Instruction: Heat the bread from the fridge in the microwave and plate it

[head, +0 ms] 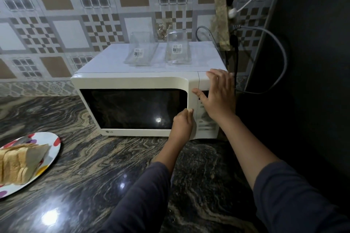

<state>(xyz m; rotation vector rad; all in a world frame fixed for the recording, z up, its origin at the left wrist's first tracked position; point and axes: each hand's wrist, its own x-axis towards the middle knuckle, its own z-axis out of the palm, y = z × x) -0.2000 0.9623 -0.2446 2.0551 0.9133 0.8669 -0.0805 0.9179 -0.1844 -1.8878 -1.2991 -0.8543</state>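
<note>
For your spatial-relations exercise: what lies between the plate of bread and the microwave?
Head view: only bare, marbled countertop lies between the plate holding the bread and the microwave.

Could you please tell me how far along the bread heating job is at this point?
Done: the bread is out, stacked on the plate on the counter. In hand: the left hand grips the right edge of the shut microwave door, while the right hand rests flat over the control panel. Left: apparently opening it, heating and plating; whether the bread has been heated, I cannot tell.
</note>
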